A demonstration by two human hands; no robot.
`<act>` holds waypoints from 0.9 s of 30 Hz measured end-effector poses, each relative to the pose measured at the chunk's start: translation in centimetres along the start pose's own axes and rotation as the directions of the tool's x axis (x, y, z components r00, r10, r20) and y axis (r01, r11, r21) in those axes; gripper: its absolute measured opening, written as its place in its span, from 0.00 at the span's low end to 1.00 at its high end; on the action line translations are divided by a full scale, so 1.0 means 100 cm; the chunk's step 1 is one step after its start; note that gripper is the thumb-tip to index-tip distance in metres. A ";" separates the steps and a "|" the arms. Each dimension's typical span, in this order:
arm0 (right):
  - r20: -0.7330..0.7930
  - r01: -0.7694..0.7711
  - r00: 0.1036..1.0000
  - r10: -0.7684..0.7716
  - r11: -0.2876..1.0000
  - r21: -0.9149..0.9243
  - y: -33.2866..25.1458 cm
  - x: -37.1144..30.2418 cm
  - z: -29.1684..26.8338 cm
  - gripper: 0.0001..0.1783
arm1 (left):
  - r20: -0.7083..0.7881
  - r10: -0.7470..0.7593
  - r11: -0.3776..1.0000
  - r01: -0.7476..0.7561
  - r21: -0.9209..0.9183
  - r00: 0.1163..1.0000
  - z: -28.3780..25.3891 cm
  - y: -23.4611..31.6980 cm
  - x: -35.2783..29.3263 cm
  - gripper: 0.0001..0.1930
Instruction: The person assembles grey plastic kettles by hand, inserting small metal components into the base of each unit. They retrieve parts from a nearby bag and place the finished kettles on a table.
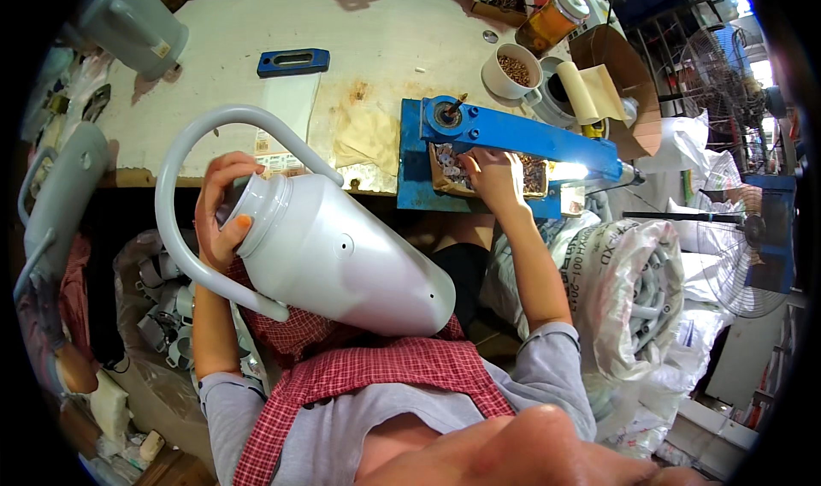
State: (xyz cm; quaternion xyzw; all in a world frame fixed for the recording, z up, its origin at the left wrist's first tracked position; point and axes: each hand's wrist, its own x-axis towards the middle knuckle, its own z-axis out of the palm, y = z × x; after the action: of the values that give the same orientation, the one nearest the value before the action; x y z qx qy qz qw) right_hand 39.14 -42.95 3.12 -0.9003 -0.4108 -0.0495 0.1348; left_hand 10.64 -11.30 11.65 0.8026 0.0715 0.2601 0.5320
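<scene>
A pale grey jug-like vessel (pixel 342 246) lies tilted over my lap, its neck toward the upper left and its base toward the lower right. Small holes show in its side. My left hand (pixel 224 208) is closed around the neck, inside the loop of a big curved grey handle (pixel 184 157). My right hand (pixel 494 176) reaches under the arm of a blue bench press (pixel 522 135), into a shallow box (pixel 445 182) of small metal parts. Its fingers are bent and pinching, and whatever they hold is hidden.
On the table are a blue slotted block (pixel 293 62), a white mug (pixel 505 75) of small brass-coloured pieces, and another grey vessel (pixel 137 28). Sacks of grey handles (pixel 650 289) stand right, a bag of parts (pixel 162 306) left. At far left, a co-worker's gloved hand (pixel 41 311) holds a similar vessel.
</scene>
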 end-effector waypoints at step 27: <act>-0.684 0.495 0.697 -0.216 0.835 0.240 -0.081 0.065 -0.115 0.11 | -0.429 -0.476 0.817 0.206 -0.539 0.768 -0.089 -0.050 -0.117 0.23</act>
State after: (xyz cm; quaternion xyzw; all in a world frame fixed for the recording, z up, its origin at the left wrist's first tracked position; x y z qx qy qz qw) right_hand 37.57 -36.41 17.12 -0.6820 -0.5119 -0.2878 0.4360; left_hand -2.97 -6.48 5.82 0.5165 0.3049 0.3823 0.7030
